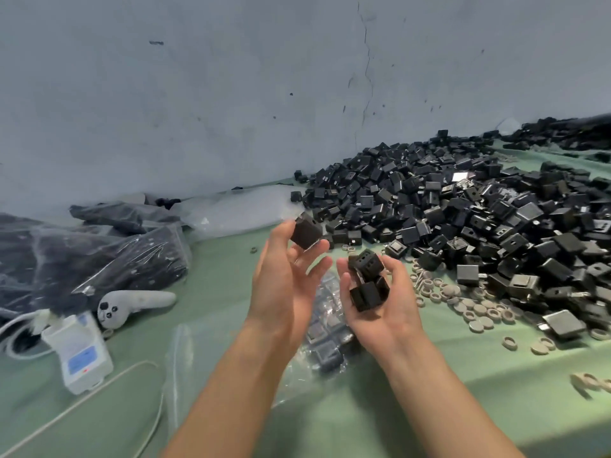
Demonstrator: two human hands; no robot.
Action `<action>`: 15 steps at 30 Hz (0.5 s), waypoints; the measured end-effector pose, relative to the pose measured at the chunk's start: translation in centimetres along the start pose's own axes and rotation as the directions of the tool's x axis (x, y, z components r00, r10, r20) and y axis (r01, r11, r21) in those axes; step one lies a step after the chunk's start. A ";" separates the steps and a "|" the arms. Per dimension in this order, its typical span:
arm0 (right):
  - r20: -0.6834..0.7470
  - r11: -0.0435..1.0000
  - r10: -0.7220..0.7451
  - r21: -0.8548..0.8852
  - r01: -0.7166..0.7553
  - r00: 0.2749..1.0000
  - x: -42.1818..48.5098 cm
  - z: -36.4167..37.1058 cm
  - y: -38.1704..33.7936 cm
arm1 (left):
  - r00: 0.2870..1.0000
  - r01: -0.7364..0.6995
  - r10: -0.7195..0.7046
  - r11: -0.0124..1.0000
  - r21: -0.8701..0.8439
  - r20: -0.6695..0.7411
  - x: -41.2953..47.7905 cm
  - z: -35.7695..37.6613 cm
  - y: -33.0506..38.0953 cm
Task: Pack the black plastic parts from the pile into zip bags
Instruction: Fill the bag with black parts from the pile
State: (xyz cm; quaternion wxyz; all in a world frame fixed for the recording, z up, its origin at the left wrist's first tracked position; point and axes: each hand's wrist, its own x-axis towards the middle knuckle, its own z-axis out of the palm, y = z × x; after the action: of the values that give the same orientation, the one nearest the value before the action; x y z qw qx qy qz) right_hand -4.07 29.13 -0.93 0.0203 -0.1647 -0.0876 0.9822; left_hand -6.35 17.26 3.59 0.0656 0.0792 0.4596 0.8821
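Nearest: clear zip bag (325,332), lying on the green surface (463,391) beneath both hands, partly loaded with black parts; whether its mouth is open cannot be told.
Right hand (380,309): palm up, fingers curled round a cluster of parts (367,282).
Left hand (284,279): one black part (305,233) pinched between thumb and fingertips, above the bag.
Left, further off: filled bags (82,252), several, done.
Right, far: pile (463,213), very large, reaching the wall, with grey rings (463,302) along its near edge.
Judged early; most packing remains.
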 end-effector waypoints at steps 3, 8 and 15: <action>0.015 1.000 -0.026 0.000 0.026 1.000 -0.2 0.1 0.3 | 0.988 -0.101 0.117 0.984 0.146 -0.102 -1.9 -5.6 3.9; 0.017 0.994 -0.086 -0.067 0.087 0.996 -0.5 -0.8 1.0 | 0.856 0.066 0.292 0.758 0.649 -0.427 -5.5 -16.8 5.1; 0.022 0.989 -0.086 -0.122 0.088 0.996 -1.4 -1.6 2.1 | 0.886 0.209 0.335 0.332 0.920 -0.322 -7.9 -21.6 5.1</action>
State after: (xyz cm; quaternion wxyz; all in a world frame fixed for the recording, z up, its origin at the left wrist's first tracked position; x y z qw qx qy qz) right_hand -2.25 27.22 -2.39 0.0520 -0.1536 -0.1552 0.9745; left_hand -3.18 -4.39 -5.07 -0.1382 -0.0898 0.8800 0.4454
